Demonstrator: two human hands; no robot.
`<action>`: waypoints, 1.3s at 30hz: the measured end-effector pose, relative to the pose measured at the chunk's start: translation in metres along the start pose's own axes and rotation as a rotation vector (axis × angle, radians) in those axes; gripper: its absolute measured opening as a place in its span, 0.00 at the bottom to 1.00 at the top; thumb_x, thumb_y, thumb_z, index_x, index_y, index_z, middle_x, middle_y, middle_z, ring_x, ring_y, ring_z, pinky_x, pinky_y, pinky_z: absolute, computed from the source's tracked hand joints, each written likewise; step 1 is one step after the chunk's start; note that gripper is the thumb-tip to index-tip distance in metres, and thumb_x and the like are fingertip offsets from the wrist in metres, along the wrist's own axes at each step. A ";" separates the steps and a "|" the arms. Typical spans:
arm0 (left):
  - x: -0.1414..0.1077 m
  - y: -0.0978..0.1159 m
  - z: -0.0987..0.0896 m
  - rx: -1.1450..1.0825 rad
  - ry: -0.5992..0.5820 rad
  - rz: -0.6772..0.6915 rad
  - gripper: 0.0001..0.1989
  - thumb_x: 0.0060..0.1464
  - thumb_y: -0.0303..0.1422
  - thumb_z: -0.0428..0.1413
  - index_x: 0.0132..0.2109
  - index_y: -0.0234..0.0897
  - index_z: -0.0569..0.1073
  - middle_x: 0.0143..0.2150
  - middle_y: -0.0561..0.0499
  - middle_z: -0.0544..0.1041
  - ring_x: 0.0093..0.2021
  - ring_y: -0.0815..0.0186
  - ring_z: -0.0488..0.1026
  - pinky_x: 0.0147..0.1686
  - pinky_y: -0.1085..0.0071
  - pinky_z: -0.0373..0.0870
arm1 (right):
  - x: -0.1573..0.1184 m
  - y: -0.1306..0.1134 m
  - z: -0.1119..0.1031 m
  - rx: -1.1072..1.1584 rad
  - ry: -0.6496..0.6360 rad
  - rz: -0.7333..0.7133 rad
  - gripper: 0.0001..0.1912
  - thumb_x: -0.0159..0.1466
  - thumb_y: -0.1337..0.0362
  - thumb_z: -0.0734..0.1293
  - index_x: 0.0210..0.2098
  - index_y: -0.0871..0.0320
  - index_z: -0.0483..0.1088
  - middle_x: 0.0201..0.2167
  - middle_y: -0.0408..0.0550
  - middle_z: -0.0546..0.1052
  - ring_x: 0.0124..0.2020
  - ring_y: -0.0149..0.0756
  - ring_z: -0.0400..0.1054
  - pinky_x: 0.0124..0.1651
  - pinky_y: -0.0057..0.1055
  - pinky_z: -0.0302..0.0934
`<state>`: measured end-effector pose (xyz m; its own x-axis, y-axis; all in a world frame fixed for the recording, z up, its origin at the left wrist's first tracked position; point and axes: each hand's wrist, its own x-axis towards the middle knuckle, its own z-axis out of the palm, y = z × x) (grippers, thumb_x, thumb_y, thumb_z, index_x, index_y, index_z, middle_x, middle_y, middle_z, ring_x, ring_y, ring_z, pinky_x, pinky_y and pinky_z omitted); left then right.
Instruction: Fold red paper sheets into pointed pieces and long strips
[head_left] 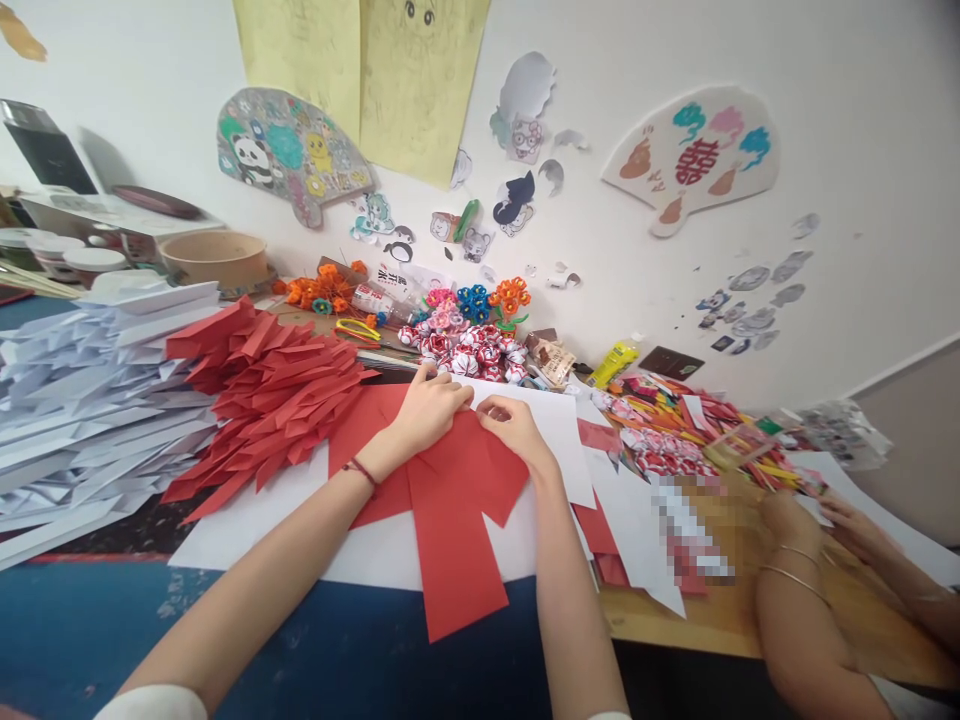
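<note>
Several flat red paper pieces (457, 540) overlap on white sheets (367, 570) in front of me. One long red strip hangs over the near edge of the white paper. My left hand (433, 408) is closed, its curled fingers gripping the far edge of the red paper. Close beside it, my right hand (514, 425) pinches the same paper's far edge between thumb and fingers. The exact fold under the fingertips is hidden. To the left lies a heap of folded red paper pieces (274, 390), next to a larger heap of folded white paper pieces (97, 400).
Behind my hands stand red-and-white paper balls (480, 350), small craft flowers (474, 302) and yellow-handled scissors (360, 330). A round tan container (214, 260) sits back left. At right, another person's hands (847, 520) work over the wooden table (637, 610), near a yellow bottle (615, 362).
</note>
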<state>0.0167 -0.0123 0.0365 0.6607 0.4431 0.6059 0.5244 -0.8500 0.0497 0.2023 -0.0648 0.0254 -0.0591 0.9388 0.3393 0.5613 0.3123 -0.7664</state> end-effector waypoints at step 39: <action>0.002 -0.039 -0.024 -0.118 0.219 -0.408 0.09 0.55 0.29 0.50 0.34 0.41 0.75 0.29 0.50 0.77 0.34 0.62 0.70 0.48 0.59 0.51 | -0.031 0.038 -0.048 -0.303 0.270 0.252 0.05 0.52 0.63 0.65 0.25 0.57 0.73 0.24 0.43 0.74 0.25 0.34 0.63 0.30 0.29 0.56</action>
<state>-0.0156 0.0146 0.0546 0.2783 0.6875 0.6708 0.6445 -0.6515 0.4003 0.2650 -0.0892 0.0123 0.3040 0.8958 0.3242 0.7488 -0.0142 -0.6627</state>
